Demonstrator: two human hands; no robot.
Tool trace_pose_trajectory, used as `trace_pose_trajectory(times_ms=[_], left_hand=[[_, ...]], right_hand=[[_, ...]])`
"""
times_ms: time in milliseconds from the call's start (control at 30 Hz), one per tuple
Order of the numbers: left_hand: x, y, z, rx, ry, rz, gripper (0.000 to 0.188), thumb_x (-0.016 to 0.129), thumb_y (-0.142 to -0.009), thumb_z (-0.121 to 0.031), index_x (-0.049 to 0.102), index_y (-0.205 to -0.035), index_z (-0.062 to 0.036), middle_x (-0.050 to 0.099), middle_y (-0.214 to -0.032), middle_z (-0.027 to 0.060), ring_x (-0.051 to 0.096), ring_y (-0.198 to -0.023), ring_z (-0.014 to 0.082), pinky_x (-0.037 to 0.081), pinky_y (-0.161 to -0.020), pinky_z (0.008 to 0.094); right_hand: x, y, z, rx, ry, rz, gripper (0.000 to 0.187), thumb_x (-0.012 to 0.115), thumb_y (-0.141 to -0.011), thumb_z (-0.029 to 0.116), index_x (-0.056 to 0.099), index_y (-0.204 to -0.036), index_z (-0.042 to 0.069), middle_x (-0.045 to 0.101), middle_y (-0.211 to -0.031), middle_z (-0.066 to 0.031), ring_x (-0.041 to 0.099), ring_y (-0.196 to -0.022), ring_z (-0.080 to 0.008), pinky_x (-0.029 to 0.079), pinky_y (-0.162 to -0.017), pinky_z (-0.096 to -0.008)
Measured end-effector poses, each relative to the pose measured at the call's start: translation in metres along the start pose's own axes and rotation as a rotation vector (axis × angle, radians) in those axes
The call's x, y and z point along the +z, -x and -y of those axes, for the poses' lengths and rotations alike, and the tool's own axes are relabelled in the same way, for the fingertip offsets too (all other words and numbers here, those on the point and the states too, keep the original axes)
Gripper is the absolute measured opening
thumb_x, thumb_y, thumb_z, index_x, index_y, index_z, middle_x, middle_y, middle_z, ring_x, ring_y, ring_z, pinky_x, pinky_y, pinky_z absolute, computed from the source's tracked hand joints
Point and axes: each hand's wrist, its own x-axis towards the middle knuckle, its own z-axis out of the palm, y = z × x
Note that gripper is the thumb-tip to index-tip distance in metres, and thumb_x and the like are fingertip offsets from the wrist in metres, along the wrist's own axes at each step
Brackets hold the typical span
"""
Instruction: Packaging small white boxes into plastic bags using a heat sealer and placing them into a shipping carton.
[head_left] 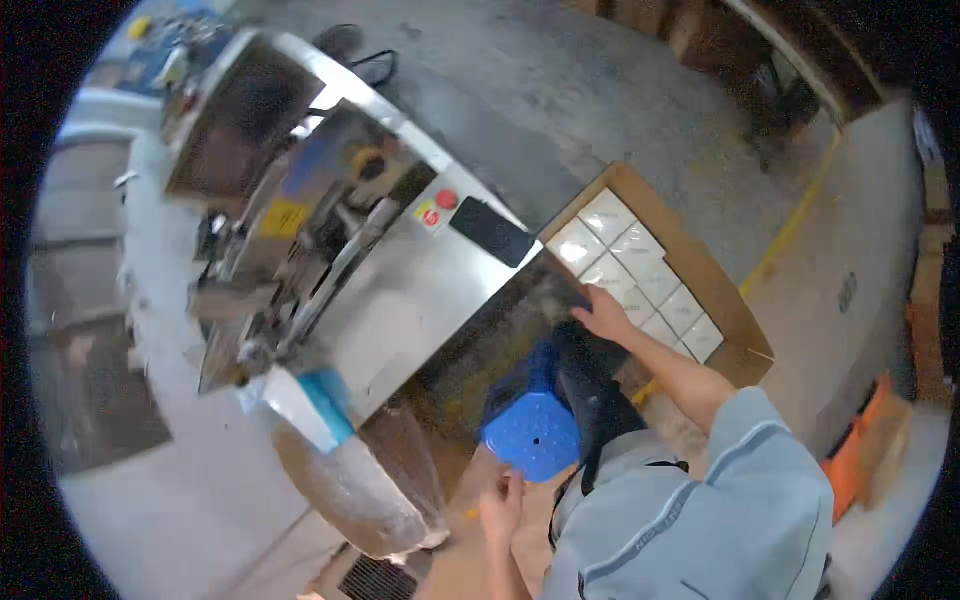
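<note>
A blue plastic stool (536,440) with a small dark hole in its seat stands just left of my legs. My left hand (502,503) is at the seat's near-left rim, its fingers curled and closed against the edge. My right hand (606,318) reaches to the near side of an open cardboard carton (745,362), its thumb and forefinger apart, with nothing visible between them. Inside the carton, several small white boxes (640,275) lie in rows. The hand covers part of the carton's near edge, so whether it touches the cardboard cannot be made out.
On the left stands a metal machine (400,310) with a red button (446,200) and a dark panel (492,232). A clear plastic bag (370,490) hangs below its near end. An orange object (850,460) stands at the right. Brown cartons (710,40) line the far right.
</note>
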Motion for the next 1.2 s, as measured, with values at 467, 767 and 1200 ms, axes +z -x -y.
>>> trace_pose_trajectory(times_ms=[467,767,1200], left_hand=[[-0.076,-0.199,0.126,-0.021,-0.508,0.068,0.048,0.073,-0.088,-0.028,0.059,-0.12,0.0045,0.067,-0.11,0.0225,0.066,-0.101,0.0333,0.053,-0.089,0.0388],[-0.053,-0.386,0.174,-0.041,-0.848,0.16,0.065,0.062,-0.093,-0.042,0.05,-0.139,0.0022,0.052,-0.139,0.0277,0.046,-0.132,0.0383,0.036,-0.112,0.0461],[-0.046,-0.513,0.396,-0.073,-0.768,-0.199,0.041,0.058,-0.094,-0.042,0.075,-0.104,-0.0057,0.073,-0.104,0.0141,0.068,-0.09,0.0382,0.053,-0.082,0.0485]], right_hand=[[0.03,-0.061,0.024,0.221,0.035,-0.125,0.033,0.055,-0.091,0.013,0.059,-0.121,0.0,0.063,-0.116,-0.0233,0.061,-0.108,-0.0411,0.05,-0.093,-0.0473],[0.05,-0.059,0.017,0.305,0.311,-0.254,0.029,0.06,-0.087,0.019,0.064,-0.113,0.008,0.068,-0.104,-0.0179,0.066,-0.096,-0.0376,0.053,-0.083,-0.0474],[0.059,-0.031,0.018,0.081,0.521,-0.575,0.042,0.071,-0.082,0.045,0.069,-0.106,0.01,0.07,-0.087,-0.0179,0.067,-0.084,-0.0367,0.053,-0.074,-0.0449]])
